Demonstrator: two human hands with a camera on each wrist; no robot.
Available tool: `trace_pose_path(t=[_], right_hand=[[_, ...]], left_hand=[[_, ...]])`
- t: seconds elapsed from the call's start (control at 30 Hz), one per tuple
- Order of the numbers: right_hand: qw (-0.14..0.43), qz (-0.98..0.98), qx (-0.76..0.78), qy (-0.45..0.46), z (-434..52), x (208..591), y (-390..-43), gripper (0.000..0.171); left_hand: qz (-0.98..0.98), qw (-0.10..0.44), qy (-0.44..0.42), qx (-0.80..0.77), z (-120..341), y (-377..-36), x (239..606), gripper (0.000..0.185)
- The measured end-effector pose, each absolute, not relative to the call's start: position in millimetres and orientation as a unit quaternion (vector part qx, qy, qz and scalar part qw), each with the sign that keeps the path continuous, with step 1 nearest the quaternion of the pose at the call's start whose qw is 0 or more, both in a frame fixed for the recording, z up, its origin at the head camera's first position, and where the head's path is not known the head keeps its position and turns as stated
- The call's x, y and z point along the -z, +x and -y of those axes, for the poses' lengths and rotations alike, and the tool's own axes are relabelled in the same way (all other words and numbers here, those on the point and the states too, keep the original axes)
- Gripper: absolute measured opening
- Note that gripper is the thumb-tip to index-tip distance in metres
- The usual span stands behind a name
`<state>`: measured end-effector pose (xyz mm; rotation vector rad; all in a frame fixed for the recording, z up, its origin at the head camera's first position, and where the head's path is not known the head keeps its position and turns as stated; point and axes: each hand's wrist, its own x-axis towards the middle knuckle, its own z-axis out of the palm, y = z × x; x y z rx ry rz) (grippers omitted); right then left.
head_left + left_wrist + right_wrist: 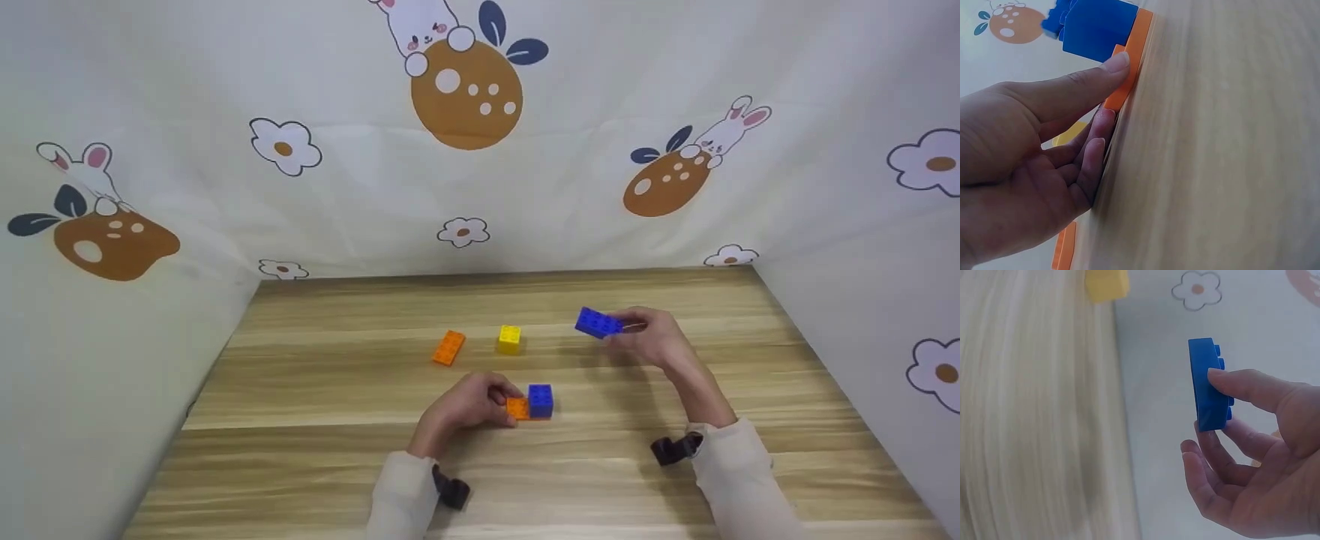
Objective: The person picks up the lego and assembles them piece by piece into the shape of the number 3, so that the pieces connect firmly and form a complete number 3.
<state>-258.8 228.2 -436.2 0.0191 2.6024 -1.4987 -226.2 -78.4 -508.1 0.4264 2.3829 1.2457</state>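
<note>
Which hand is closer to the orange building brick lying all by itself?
The left hand. It is on the near side of the lone orange building brick; the right hand is farther off to its right, holding a blue building brick.

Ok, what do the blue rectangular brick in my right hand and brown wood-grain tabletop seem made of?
The held blue brick looks like smooth, slightly shiny plastic, judging by its crisp edges and moulded studs. The tabletop, with streaky grain and a soft sheen, could be wood or laminate.
</note>
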Motion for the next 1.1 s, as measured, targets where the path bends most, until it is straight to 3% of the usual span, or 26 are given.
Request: trace_pose_path(t=[0.4,1.1], right_hand=[[0.093,-0.854,0.51,-0.046,-192.6,419.4,-234.2,0.046],[0.114,-0.868,0.445,-0.192,-168.9,437.3,-224.3,0.038]], left_hand=[[-0.858,0.211,0.147,-0.444,78.4,-225.5,507.0,0.03],[-0.862,0.198,0.171,-0.433,80.6,-226.1,506.5,0.031]])
